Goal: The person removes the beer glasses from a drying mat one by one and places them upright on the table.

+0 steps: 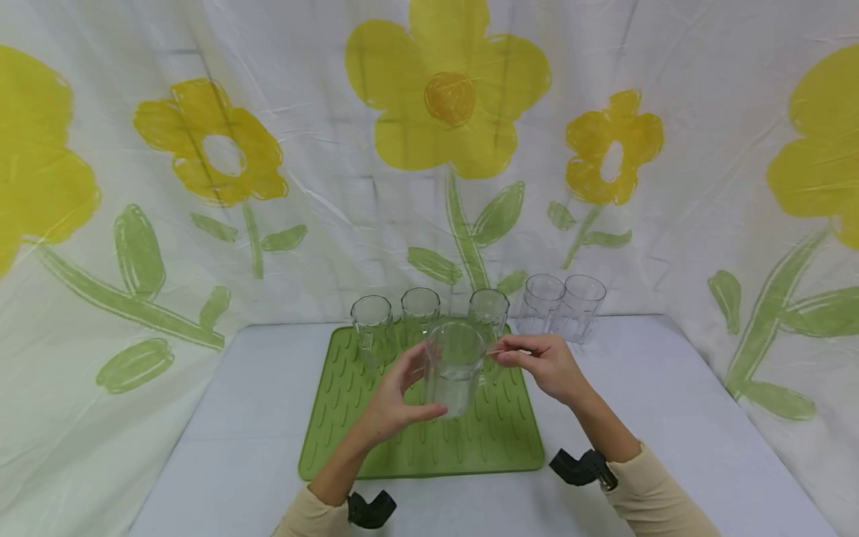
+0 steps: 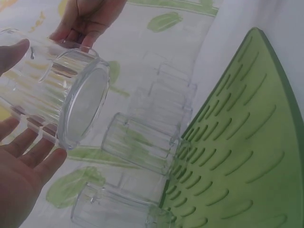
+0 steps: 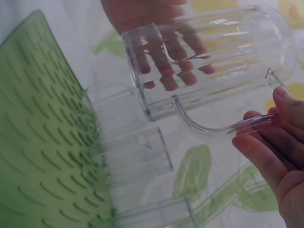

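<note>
A clear glass mug (image 1: 455,377) is held up over the green ridged mat (image 1: 429,455), its rim facing up. My left hand (image 1: 394,403) grips the mug's body from the left, thumb at the front and fingers spread round the far side. Between thumb and fingers, my right hand (image 1: 542,364) pinches the handle (image 3: 209,129) near its upper end. The right wrist view shows the left fingers (image 3: 171,66) through the glass. In the left wrist view the mug's thick round base (image 2: 86,107) is visible.
Three similar mugs stand along the mat's back edge: one at left (image 1: 373,321), one in the middle (image 1: 420,306), one at right (image 1: 488,307). Two more, a nearer one (image 1: 540,294) and its neighbour (image 1: 582,302), stand right of the mat. A flowered curtain (image 1: 322,246) hangs behind the white table (image 1: 235,403).
</note>
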`<action>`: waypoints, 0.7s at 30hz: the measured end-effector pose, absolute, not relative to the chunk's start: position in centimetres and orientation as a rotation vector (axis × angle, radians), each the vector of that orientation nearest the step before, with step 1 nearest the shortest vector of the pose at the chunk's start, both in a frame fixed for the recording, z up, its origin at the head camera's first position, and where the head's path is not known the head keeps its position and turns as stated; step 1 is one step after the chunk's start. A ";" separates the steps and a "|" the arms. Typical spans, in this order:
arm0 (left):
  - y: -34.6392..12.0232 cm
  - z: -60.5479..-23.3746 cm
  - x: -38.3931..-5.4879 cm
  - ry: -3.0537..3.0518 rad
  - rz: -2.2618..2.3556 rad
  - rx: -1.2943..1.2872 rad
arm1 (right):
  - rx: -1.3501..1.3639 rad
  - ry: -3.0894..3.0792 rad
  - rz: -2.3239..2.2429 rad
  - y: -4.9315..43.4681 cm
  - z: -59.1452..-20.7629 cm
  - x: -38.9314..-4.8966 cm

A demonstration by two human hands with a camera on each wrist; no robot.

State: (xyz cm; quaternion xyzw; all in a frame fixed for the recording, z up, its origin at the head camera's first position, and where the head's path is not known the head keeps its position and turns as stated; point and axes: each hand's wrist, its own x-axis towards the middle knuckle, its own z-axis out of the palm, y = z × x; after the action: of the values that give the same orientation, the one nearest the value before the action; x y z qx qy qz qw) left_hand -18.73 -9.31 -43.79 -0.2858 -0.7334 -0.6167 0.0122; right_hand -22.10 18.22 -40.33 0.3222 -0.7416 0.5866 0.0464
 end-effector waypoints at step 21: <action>-11.4 -44.8 -18.0 -2.413 -1.827 -0.752 | 0.705 -2.258 1.859 20.4 -39.1 -22.1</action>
State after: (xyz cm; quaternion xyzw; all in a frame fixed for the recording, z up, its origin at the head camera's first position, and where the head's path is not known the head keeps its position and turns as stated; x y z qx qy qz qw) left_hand -17.98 -11.41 -44.83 -0.2412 -0.7737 -0.5857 0.0115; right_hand -22.10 20.43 -39.07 0.2337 -0.7490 0.6164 0.0665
